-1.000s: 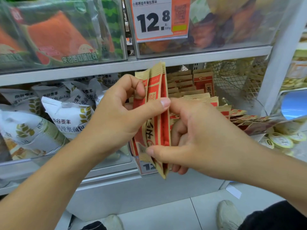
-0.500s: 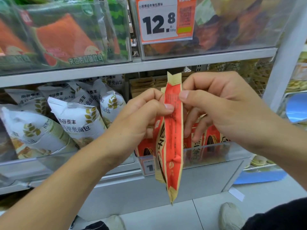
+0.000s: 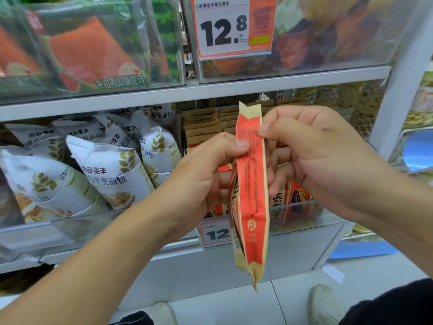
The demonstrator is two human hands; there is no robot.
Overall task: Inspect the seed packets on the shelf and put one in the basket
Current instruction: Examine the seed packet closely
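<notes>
Head view: seed packet (image 3: 251, 184) upright, pinched between left hand (image 3: 201, 181) and right hand (image 3: 314, 156).

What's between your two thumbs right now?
In the head view, the red seed packet, held edge-on; left hand and right hand pinch it from opposite sides.

We record the setting as a retail shop, snack aisle. Grey shelving (image 3: 164, 95) carries clear bins of packaged goods: white bread bags (image 3: 110, 174), brown packets (image 3: 203, 123). A price tag (image 3: 225, 29) reads 12.8 (a second tag (image 3: 215, 233) sits lower). Tiled floor (image 3: 234, 308) below.
</notes>
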